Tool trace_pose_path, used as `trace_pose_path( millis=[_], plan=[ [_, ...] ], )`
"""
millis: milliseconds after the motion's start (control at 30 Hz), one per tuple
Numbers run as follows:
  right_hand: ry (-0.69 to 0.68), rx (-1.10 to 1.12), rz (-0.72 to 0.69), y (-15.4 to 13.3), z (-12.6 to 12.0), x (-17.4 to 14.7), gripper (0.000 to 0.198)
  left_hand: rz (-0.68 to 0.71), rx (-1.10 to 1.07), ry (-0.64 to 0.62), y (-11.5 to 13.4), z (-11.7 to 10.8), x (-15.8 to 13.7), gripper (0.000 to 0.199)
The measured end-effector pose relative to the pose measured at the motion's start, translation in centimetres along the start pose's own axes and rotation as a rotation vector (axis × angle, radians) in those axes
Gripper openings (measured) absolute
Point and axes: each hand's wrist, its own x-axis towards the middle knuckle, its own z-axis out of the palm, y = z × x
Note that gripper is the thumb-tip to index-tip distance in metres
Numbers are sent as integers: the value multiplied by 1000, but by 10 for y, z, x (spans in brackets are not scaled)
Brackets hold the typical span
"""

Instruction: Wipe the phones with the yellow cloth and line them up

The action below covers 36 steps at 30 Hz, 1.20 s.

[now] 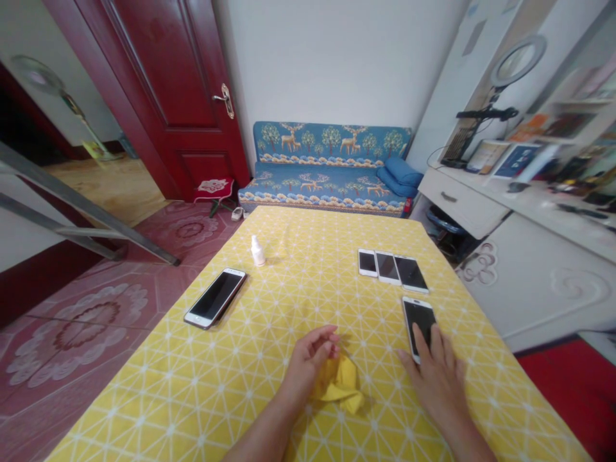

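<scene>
Partly covered phone (419, 313), right fingers (437, 341) atop, yellow cloth (344, 383) indistinct

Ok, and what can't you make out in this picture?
In the head view:
Phone under the right hand: screen partly covered by that hand.
Left hand: whether it holds the yellow cloth is unclear; the hand itself blocks the contact.
White bottle: any print is too small.
Shelf items: blurred.

A white-framed phone (418, 312), dark screen up, lies to the right of a crumpled yellow cloth (345, 383).
</scene>
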Motion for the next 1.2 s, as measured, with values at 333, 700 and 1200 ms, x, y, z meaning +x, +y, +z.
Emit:
trace_pose_path(
  millis=[333, 700, 1200],
  plan=[
    [-48, -56, 30, 9, 6, 25, 61, -28, 18, -7, -1, -1, 1, 34],
    [-35, -1, 40, 12, 9, 38, 59, -38, 33, -22, -5, -4, 2, 37],
    [-322, 662, -633, -110, -45, -31, 56, 36, 289, 19, 14, -25, -5, 38]
  ],
)
